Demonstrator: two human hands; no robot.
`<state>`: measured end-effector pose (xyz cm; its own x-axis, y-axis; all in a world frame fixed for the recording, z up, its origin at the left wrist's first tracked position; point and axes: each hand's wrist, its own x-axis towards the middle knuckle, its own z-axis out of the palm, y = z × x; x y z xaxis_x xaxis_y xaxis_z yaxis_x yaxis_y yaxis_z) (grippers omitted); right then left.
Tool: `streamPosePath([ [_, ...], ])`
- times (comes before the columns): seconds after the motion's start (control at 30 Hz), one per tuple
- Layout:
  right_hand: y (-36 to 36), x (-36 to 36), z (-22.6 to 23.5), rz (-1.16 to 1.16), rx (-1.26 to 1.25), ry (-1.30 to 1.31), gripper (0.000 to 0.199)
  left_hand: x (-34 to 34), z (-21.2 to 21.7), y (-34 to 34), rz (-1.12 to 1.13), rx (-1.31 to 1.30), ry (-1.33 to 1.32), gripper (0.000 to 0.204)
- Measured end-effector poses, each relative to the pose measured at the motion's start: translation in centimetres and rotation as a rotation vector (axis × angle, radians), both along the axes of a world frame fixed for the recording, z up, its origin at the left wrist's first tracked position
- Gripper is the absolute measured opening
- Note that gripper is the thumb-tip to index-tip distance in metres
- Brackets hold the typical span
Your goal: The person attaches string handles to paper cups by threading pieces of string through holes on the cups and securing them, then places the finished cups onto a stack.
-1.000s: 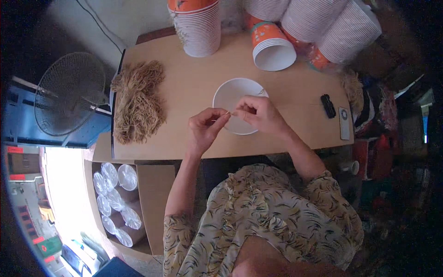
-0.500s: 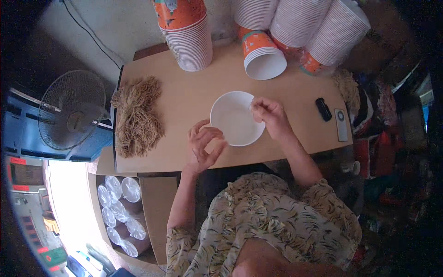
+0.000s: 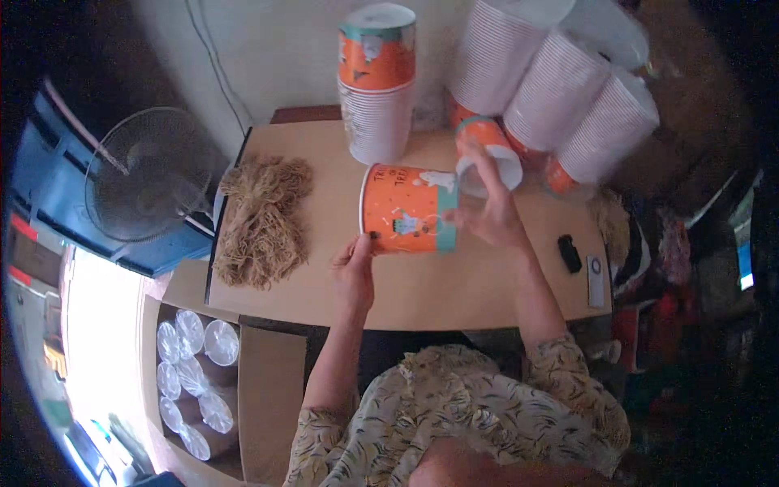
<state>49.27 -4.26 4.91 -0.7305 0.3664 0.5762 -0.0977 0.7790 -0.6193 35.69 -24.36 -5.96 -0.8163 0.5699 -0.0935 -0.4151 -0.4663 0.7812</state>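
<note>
The person's left hand [image 3: 354, 266] grasps an orange paper bucket [image 3: 406, 199] by the lower part of its rim, thumb pressed against the printed side. The right hand [image 3: 497, 213] is slightly blurred, its fingers raised and spread apart beside the bucket's base; whether a fingertip touches the base cannot be told. The bucket lies sideways in the air above the middle of a tan tabletop [image 3: 422, 296], its white rim toward the left and its teal-banded base toward the right. Cartoon figures decorate its orange side.

Just behind the right hand, a second orange bucket [image 3: 480, 130] rests on its side, white mouth facing the person. Behind the held bucket stands a tall nested stack of buckets [image 3: 377, 101], upside down, the topmost showing orange and teal. At the back right, several tilted stacks of white-rimmed buckets [image 3: 556, 93] lean together.

On the table's left side lies a shaggy bundle of brown twine [image 3: 264, 223]. Near the right edge, a small black object [image 3: 569, 254] sits beside a pale flat rectangular one [image 3: 597, 282].

Beyond the table's left edge is a round wire-caged fan [image 3: 154, 174]. Below it, an open cardboard box [image 3: 272, 398] contains white round items in clear plastic [image 3: 221, 342].
</note>
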Motion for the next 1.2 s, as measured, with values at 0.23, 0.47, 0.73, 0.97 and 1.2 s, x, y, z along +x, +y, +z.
streamPosePath([
  [0.23,-0.9,1.0,-1.8,0.206,-0.229,0.002,0.137,-0.6,1.5,2.1,-0.053,0.206,-0.221,0.01],
  [0.47,5.5,0.4,6.8,0.149,0.003,0.031,0.138,-7.0,10.4,6.2,-0.363,0.594,-0.265,0.012],
  [0.73,9.4,-11.0,25.1,-0.011,0.724,0.147,0.11,-21.4,20.8,15.0,-0.495,0.823,-0.196,0.011],
  [0.97,15.1,-21.0,26.8,-0.084,0.647,-0.208,0.102,-29.2,17.0,22.8,-0.43,0.849,-0.405,0.026],
  [1.2,16.3,-25.8,23.6,-0.006,0.483,-0.555,0.097,-32.5,11.1,26.0,-0.576,0.898,-0.533,0.019],
])
